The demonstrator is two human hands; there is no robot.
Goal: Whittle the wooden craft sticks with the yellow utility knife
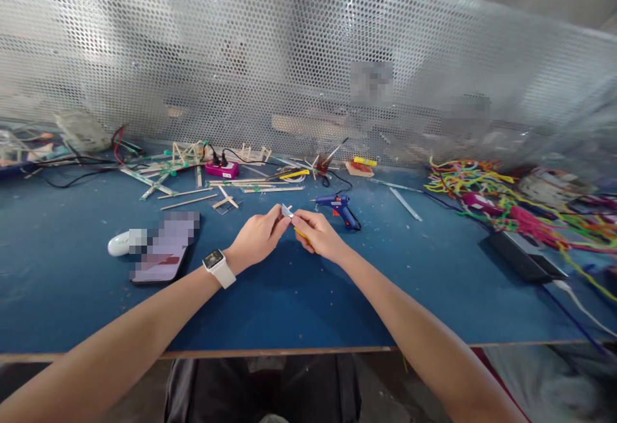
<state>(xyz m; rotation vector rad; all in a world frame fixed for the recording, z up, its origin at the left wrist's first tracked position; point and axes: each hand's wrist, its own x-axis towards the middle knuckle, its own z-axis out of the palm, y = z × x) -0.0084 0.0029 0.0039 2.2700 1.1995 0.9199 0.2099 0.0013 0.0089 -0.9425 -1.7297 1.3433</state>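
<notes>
My right hand [315, 235] is closed round the yellow handle of a cutter knife [300, 233], its blade pointing up and left. Pinched fingers of my left hand [258, 236] meet the blade; a small pale stick end [290, 207] shows just beside it, mostly hidden by the fingers. Both hands are close together above the blue table [289, 307]. A white watch [220, 267] is on my left wrist. Just right of the hands lies a blue glue gun [340, 207], its nozzle pointing left.
Wooden sticks [189, 201], a pink power strip [222, 169] and cables lie behind the hands. At left are a phone [166, 249] and a white case [126, 243]. Colourful cords [470, 177] and a black box [520, 257] lie right. A perforated metal screen [270, 56] borders the back.
</notes>
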